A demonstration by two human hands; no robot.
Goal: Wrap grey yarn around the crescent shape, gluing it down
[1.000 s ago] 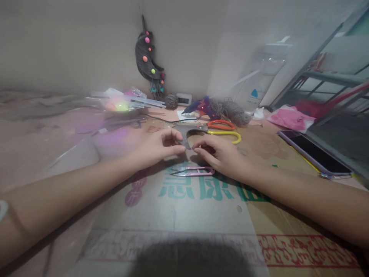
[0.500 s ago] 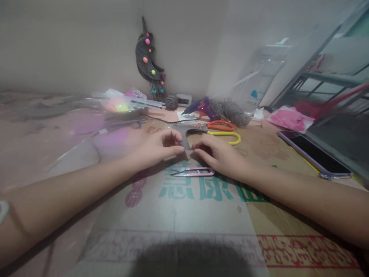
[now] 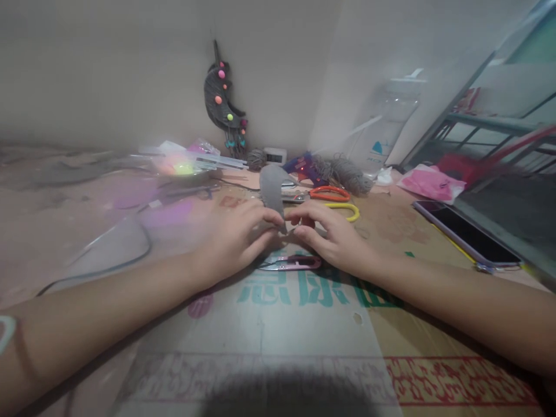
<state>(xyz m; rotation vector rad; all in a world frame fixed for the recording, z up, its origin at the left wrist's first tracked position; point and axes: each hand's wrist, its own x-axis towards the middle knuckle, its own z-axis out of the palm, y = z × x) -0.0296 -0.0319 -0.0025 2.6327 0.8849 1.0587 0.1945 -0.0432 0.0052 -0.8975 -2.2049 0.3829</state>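
Observation:
My left hand [image 3: 245, 237] is closed in a pinch at the lower tip of a grey crescent-shaped piece [image 3: 271, 185], which stands upright above the fingers. My right hand [image 3: 332, 234] comes in from the other side, its thumb and fingers curled close to that same tip; whatever they pinch is too small to make out. Just below both hands lie pink-handled thread snips [image 3: 299, 263] on a printed cardboard sheet [image 3: 321, 330]. Behind the hands are scissors with orange handles [image 3: 330, 193] and a yellow handle [image 3: 353, 211], partly covered by my right hand.
A purple glue gun [image 3: 306, 166], grey yarn [image 3: 353, 175] and clear glue sticks [image 3: 221, 161] lie along the wall. On it hangs a decorated grey crescent [image 3: 215, 92]. At right are a clear bottle [image 3: 393, 124], a pink packet [image 3: 430, 182] and a phone [image 3: 471, 233].
The grey crescent piece has been raised from nearly flat to upright between my hands. Both hands stay close together, and the view has shifted slightly.

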